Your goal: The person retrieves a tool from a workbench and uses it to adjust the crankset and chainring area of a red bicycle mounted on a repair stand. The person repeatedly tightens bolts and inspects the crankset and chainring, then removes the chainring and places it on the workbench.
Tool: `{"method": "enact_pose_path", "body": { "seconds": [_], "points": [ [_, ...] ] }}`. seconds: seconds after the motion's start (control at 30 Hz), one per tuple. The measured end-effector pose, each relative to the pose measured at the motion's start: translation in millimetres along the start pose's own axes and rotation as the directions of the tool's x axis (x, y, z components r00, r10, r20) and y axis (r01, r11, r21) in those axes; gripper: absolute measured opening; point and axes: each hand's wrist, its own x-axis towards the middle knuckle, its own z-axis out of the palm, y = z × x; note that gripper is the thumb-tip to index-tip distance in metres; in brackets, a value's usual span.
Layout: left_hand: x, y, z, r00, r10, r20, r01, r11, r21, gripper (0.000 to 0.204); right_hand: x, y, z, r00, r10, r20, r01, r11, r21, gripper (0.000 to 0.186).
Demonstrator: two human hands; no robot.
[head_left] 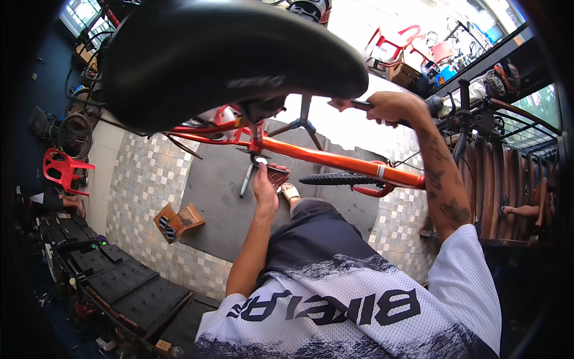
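A bicycle with an orange frame [320, 154] is held up in front of me, its big black saddle [233, 60] hiding much of the upper view. My left hand [268, 186] is raised under the frame, fingers bent and thumb up by a round silver part [261, 160]. What lies between those fingers is too small to make out. Beside it a silver bar [246, 180] points down. Right of the saddle's nose, my right hand [394, 109] is closed round the dark handle of a tool [341, 105] with a reddish and metallic head; its exact kind is unclear.
A stand leg [314, 134] rises behind the frame. A wooden box [179, 222] with dark parts sits on the tiled floor. Black cases [119, 275] line the lower left. Red chairs [64, 170] and other bikes surround the area. Other people's limbs [517, 210] show at both sides.
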Motion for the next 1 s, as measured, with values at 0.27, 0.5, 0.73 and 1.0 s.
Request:
{"method": "enact_pose_path", "body": {
  "seconds": [0.27, 0.5, 0.73, 1.0],
  "points": [
    [-10, 20, 31, 0.943, -0.121, -0.309, 0.064, 0.98, -0.187, 0.036, 184, -16, 98, 0.813, -0.575, -0.093, 0.554, 0.813, -0.179, 0.057],
    [-8, 31, 37, 0.927, -0.106, -0.359, 0.082, 0.993, -0.08, 0.033, 170, 2, 142, 0.718, -0.69, -0.087, 0.688, 0.723, -0.058, 0.052],
    [-10, 38, 49, 0.899, -0.158, -0.408, 0.111, 0.984, -0.137, 0.031, 181, -10, 171, 0.696, -0.71, -0.104, 0.717, 0.695, 0.05, 0.043],
    [-11, 42, 64, 0.875, -0.136, -0.464, 0.124, 0.991, -0.056, 0.033, 179, -19, 168, 0.702, -0.708, -0.076, 0.712, 0.701, 0.05, 0.039]
  ]
}}
